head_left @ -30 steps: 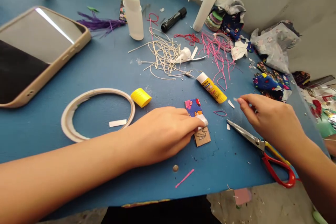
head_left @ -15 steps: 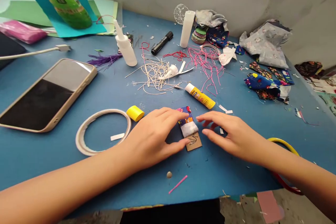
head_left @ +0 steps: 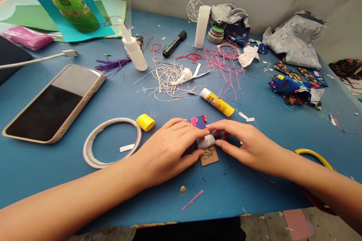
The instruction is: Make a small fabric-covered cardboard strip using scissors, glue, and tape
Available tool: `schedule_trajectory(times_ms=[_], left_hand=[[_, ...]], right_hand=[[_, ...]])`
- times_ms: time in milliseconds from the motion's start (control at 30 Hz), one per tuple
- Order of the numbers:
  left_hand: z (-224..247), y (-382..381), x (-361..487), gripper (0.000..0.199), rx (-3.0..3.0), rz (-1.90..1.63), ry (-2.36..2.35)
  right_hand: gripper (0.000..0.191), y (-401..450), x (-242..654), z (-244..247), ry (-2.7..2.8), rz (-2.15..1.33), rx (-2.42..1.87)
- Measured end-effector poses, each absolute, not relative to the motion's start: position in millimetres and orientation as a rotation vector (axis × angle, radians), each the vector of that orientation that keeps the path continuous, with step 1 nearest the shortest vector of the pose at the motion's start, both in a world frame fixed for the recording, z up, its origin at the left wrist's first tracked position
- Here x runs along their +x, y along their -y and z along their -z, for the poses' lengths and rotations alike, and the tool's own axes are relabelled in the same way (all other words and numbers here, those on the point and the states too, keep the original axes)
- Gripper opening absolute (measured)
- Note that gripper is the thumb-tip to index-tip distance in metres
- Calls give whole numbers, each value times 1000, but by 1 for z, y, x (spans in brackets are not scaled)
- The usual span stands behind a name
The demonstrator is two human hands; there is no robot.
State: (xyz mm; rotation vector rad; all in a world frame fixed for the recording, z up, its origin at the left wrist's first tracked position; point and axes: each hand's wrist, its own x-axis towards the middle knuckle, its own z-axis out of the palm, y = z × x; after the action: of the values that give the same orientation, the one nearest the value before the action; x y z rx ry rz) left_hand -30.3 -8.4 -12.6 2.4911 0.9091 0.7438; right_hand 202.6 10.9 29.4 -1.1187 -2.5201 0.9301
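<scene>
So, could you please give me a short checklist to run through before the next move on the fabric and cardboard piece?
1. Left hand in place: ok, its fingers are at the left side of the fabric.
2. Right hand in place: ok, its fingertips are at the right side.
3. Firm grip by either hand: cannot tell.
4. Cardboard fully covered: not ok, its near end is bare, with dark lines showing.
5. Glue stick clear of both hands: ok, it lies on its side beyond them.
6. Scissors shut: cannot tell, the right forearm hides most of them.
</scene>
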Motion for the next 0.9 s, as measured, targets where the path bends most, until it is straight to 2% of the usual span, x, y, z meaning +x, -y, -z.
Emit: schedule_trajectory(times_ms=[233, 333, 433, 500, 600, 733, 900], left_hand=[[18, 7, -31, 28, 2511, -847, -900], [19, 6, -30, 27, 2512, -874, -907], [18, 6, -28, 26, 2519, -907, -914], [16, 7, -28, 24, 2525, -931, -905], [11, 9, -28, 19, 2546, -995, -848], [7, 10, -30, 11, 2582, -1034, -778], [8, 8, -32, 12, 2579, -1029, -768]], right_hand=[[21, -8, 235, -55, 2419, -425, -1251], [16, 14, 232, -53, 2550, -272, -1075], [18, 41, 213, -41, 2726, -413, -846], [25, 53, 198, -31, 2808, -564, -811], [25, 56, 182, -19, 2857, -706, -793], [23, 51, 177, -13, 2880, -689, -736], [26, 59, 179, -14, 2894, -524, -729]])
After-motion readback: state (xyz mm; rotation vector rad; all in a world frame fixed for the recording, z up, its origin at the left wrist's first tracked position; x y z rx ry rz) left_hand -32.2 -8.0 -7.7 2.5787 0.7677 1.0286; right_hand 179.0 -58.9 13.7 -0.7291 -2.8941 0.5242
